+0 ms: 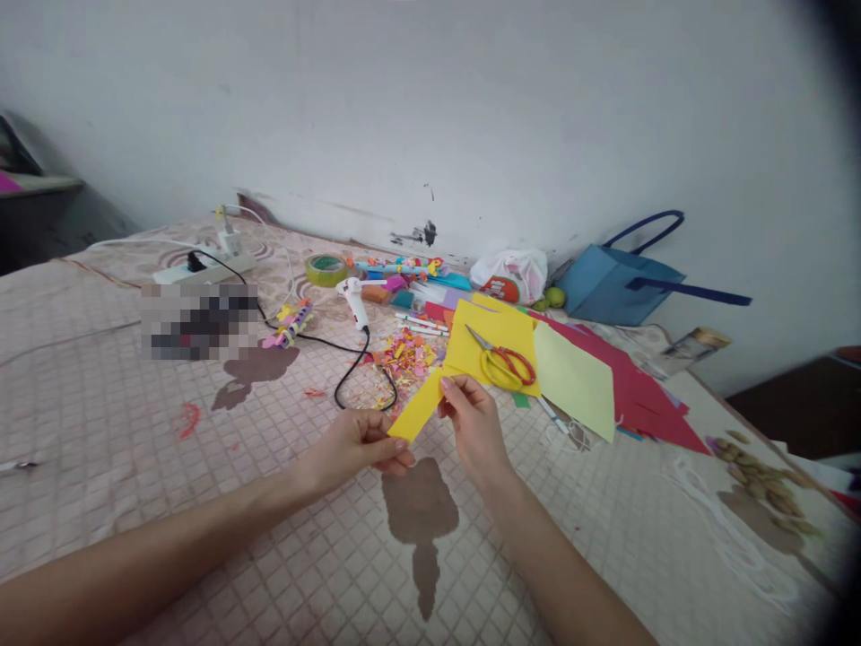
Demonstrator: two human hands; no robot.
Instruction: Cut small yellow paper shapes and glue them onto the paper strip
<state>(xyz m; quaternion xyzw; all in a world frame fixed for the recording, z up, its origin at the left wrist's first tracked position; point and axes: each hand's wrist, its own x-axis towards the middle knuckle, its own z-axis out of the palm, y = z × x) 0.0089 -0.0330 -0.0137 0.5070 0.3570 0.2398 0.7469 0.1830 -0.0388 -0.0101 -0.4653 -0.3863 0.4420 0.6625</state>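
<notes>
Stretching between the two hands, a yellow paper strip [418, 411] is held slantwise above the quilted tablecloth [282, 556], over the area near a brown patch [421, 502]. The left hand [369, 440] has its thumb pressed on the nearer end, with the other fingers curled beneath, so no gap remains there except the paper's thickness. The right hand [474, 426] pinches the farther end with thumb and forefinger; how its remaining fingers are placed, one cannot tell fully.

For handling this strip well, it seems best to hold only the ends, with light and equal pressure, because thin paper probably takes a crease easily. A small tension would keep it straight, but a strong pull could tear it. The middle is uncovered, which should help the person to see both long edges.

Just beyond the right hand, scissors [496, 349] with red handle rest upon yellow sheets [463, 352], and a pale yellow-green sheet [575, 377] is beside them. Paper scraps [407, 359] are scattered to the left of these sheets; it is wise that the strip does not sweep through them. Farther, the white glue gun [354, 303] lies with its black cord looping near the scraps, so the left sleeveless forearm should avoid catching it. At the back is the wall [404, 108].
</notes>
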